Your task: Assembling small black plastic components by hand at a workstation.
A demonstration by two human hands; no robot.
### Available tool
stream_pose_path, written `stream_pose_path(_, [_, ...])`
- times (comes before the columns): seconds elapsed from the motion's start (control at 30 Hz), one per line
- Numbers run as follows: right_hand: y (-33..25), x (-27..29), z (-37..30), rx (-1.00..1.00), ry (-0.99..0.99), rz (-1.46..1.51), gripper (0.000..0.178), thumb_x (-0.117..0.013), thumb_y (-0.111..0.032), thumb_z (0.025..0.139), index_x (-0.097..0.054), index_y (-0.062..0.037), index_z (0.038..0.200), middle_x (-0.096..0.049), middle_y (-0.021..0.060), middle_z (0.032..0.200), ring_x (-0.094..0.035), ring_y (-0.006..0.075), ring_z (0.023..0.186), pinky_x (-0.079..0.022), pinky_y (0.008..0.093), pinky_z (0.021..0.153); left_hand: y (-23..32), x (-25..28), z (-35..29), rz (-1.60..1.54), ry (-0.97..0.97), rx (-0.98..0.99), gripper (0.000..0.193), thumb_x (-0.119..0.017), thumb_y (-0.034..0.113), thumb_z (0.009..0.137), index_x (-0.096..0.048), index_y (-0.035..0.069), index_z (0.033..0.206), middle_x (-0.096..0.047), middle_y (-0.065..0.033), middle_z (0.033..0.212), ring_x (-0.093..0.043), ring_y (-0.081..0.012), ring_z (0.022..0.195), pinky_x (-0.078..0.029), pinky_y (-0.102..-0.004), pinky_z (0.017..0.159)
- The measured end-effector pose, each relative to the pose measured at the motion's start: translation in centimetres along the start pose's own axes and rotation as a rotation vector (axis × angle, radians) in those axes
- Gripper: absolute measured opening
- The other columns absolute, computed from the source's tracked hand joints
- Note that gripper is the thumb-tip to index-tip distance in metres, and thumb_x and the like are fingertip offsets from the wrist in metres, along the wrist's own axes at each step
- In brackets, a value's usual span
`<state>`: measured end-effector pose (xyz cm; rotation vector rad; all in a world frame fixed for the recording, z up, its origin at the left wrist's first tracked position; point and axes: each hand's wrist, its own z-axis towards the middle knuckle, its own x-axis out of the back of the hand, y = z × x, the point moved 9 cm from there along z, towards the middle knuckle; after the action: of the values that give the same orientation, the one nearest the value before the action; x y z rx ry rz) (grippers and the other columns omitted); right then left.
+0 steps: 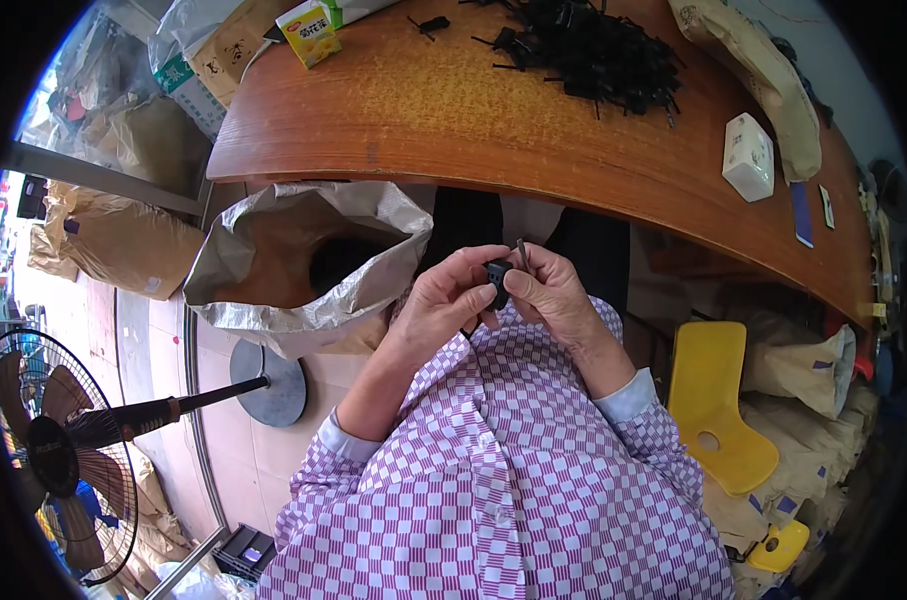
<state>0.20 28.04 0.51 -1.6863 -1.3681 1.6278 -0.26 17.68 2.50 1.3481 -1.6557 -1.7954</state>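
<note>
Just in front of my body, both hands hold one small black plastic part [497, 271] with slots in its face. My left hand [441, 298] pinches it between thumb and fingers. My right hand [551, 292] is closed at its other side, the thumb pressed against it. A short dark stem [522, 254] sticks up between the right thumb and fingers; whether it belongs to the part, I cannot tell. Below the left fingers a bit of black cord shows. On the table beyond lies a heap of black parts [593, 60] with thin stems or leads.
Left of my hands stands an open woven sack [413, 215] with dark contents. The wooden table [373, 110] curves across the front, bearing a yellow box [309, 36] and a white tissue pack [748, 158]. A fan [58, 455] stands left, a yellow chair [708, 400] right.
</note>
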Motion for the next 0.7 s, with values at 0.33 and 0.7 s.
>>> stream_pose_path(0.33, [0.1, -0.4, -0.8, 0.075, 0.048, -0.352, 0.018, -0.051, -0.019, 0.096, -0.055, -0.0033, 0.090, -0.052, -0.0032, 0.079, -0.048, 0.0022, 0.071, -0.041, 0.0186, 0.057, 0.6, -0.5, 0.0, 0.505, 0.081, -0.129, 0.043, -0.051, -0.010, 0.085, -0.040, 0.002, 0.125, -0.059, -0.0063, 0.093, -0.060, -0.0077, 0.078, -0.050, -0.0210, 0.065])
stream_pose_path(0.7, [-0.3, -0.8, -2.1, 0.126, 0.151, -0.622, 0.019, -0.043, -0.014, 0.097, -0.052, 0.0018, 0.103, -0.061, 0.0090, 0.079, -0.060, 0.0129, 0.072, -0.048, 0.0257, 0.062, -0.2, -0.2, 0.1, 0.552, 0.122, -0.074, 0.027, -0.050, -0.007, 0.086, -0.042, 0.002, 0.110, -0.059, -0.0079, 0.080, -0.062, -0.0113, 0.070, -0.051, -0.0237, 0.062])
